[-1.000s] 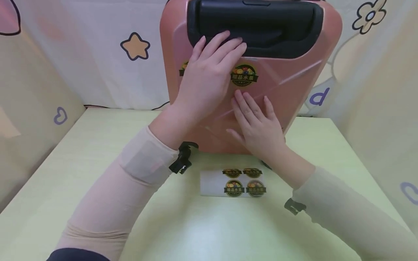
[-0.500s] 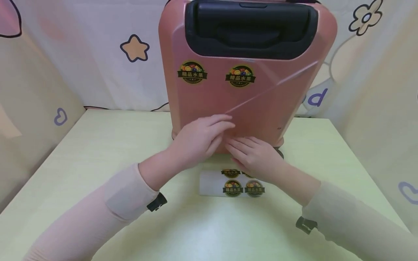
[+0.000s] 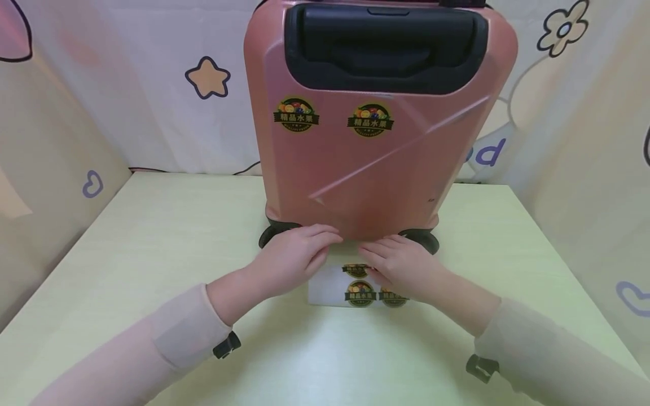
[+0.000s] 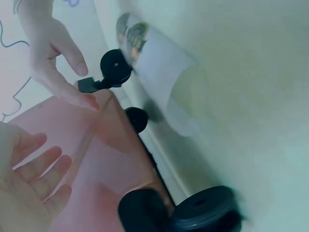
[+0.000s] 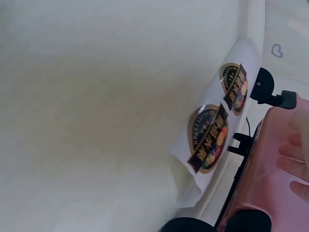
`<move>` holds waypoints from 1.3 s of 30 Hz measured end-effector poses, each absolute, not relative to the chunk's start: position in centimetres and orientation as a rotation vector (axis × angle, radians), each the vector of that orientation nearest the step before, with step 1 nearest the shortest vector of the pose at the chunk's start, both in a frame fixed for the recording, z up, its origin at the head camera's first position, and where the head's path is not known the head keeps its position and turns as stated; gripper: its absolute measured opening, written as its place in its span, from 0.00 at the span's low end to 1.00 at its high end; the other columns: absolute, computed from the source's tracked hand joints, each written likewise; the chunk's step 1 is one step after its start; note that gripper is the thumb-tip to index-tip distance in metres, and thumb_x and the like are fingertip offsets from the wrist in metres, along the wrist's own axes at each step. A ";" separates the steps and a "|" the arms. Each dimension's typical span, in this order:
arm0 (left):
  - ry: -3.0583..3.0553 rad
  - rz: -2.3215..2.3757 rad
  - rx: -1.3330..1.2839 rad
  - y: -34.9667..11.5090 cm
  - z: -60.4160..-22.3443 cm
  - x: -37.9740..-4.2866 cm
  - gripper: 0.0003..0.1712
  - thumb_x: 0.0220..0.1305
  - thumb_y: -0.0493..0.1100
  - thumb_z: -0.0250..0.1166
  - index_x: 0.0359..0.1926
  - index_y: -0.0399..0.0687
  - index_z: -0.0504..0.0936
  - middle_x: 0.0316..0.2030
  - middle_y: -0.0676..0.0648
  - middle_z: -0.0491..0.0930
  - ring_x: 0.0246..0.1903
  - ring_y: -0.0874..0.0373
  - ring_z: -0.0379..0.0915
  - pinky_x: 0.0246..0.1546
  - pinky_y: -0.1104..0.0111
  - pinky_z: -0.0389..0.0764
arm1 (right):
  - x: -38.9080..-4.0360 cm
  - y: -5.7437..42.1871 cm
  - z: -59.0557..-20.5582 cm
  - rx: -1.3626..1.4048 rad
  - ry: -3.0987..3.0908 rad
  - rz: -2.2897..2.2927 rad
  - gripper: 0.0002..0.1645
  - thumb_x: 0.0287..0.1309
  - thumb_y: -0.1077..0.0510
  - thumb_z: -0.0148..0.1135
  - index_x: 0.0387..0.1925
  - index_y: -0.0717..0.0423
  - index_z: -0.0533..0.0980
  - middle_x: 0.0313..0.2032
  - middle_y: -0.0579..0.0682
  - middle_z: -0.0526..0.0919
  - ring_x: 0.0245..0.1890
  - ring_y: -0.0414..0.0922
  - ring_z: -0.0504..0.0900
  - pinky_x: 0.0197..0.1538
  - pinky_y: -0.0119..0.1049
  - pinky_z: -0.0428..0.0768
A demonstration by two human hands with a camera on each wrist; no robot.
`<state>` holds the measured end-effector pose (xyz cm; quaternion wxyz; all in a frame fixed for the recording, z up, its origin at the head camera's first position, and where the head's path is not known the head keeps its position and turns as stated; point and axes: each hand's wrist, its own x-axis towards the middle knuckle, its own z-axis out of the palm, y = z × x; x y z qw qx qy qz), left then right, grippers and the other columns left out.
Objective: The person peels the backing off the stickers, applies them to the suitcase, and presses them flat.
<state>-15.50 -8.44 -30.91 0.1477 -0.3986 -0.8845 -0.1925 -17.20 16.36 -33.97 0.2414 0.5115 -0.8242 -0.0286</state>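
Head view: one pink suitcase (image 3: 386, 169) upright on one table (image 3: 203, 225); two round fruit stickers (image 3: 297, 115) on its front, side by side below the black handle recess (image 3: 386, 45); two wheels (image 3: 271, 232) showing; one sheet (image 3: 327, 287), curled, just in front, three printed labels (image 3: 360, 294) in sight; left hand (image 3: 291, 256) by the sheet's left end, fingers loosely bent, holding nothing; right hand (image 3: 403, 265) over its right part, fingers relaxed, nothing gripped; can't tell if they touch.

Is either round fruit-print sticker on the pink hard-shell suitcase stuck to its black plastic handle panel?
No, both round fruit-print stickers sit on the pink suitcase shell, below the black plastic handle panel.
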 end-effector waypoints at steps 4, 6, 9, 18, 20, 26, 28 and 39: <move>-2.571 -0.563 -1.139 -8.7 -31.8 -15.0 0.16 0.64 0.36 0.52 0.50 0.46 0.80 0.49 0.51 0.78 0.48 0.60 0.75 0.42 0.68 0.77 | -16.8 16.6 -34.5 1.383 -2.307 -0.096 0.24 0.47 0.52 0.71 0.46 0.60 0.79 0.42 0.51 0.83 0.42 0.48 0.81 0.47 0.41 0.76; -2.592 -0.574 -1.129 -8.8 -32.2 -14.8 0.16 0.64 0.36 0.53 0.50 0.46 0.80 0.49 0.52 0.79 0.48 0.61 0.75 0.42 0.68 0.77 | -16.7 16.7 -34.8 1.378 -2.318 -0.100 0.24 0.47 0.52 0.71 0.46 0.60 0.79 0.42 0.51 0.83 0.42 0.48 0.81 0.47 0.41 0.76; -2.619 -0.586 -1.127 -9.1 -32.7 -14.5 0.15 0.64 0.36 0.53 0.50 0.46 0.80 0.48 0.52 0.79 0.48 0.61 0.75 0.44 0.68 0.76 | -16.4 16.9 -35.1 1.392 -2.333 -0.080 0.24 0.47 0.54 0.70 0.46 0.60 0.79 0.42 0.51 0.83 0.41 0.48 0.81 0.47 0.41 0.77; -2.694 -0.681 -1.177 -9.8 -34.1 -13.5 0.14 0.64 0.36 0.55 0.49 0.43 0.80 0.48 0.50 0.79 0.50 0.57 0.74 0.50 0.65 0.74 | -15.3 17.0 -36.0 1.403 -2.435 -0.067 0.25 0.47 0.53 0.71 0.48 0.60 0.78 0.46 0.51 0.82 0.44 0.47 0.81 0.48 0.41 0.76; -2.724 -0.734 -1.174 -9.9 -34.3 -13.3 0.14 0.64 0.36 0.55 0.49 0.43 0.80 0.47 0.49 0.79 0.50 0.57 0.74 0.51 0.64 0.73 | -15.0 17.0 -36.2 1.390 -2.466 -0.082 0.27 0.48 0.51 0.70 0.49 0.60 0.78 0.47 0.53 0.81 0.46 0.48 0.80 0.50 0.42 0.76; -2.827 -0.999 -1.146 -9.8 -35.1 -12.7 0.13 0.66 0.36 0.54 0.49 0.43 0.80 0.46 0.50 0.80 0.49 0.58 0.74 0.51 0.64 0.72 | -14.5 17.1 -36.9 1.365 -2.526 -0.119 0.33 0.48 0.42 0.68 0.52 0.59 0.76 0.52 0.56 0.79 0.50 0.51 0.78 0.53 0.45 0.74; -2.851 -1.138 -1.145 -9.6 -35.6 -12.5 0.14 0.66 0.36 0.53 0.49 0.42 0.80 0.46 0.50 0.80 0.47 0.59 0.75 0.50 0.63 0.73 | -14.4 17.1 -37.0 1.358 -2.534 -0.132 0.34 0.48 0.41 0.67 0.52 0.59 0.76 0.52 0.56 0.78 0.50 0.51 0.79 0.52 0.44 0.74; -2.884 -1.961 -1.035 -8.1 -37.8 -11.0 0.14 0.67 0.38 0.54 0.49 0.39 0.79 0.45 0.46 0.81 0.46 0.56 0.76 0.45 0.70 0.74 | -14.1 16.4 -37.3 1.321 -2.665 -0.224 0.36 0.50 0.41 0.65 0.56 0.59 0.74 0.55 0.55 0.76 0.53 0.51 0.77 0.52 0.46 0.74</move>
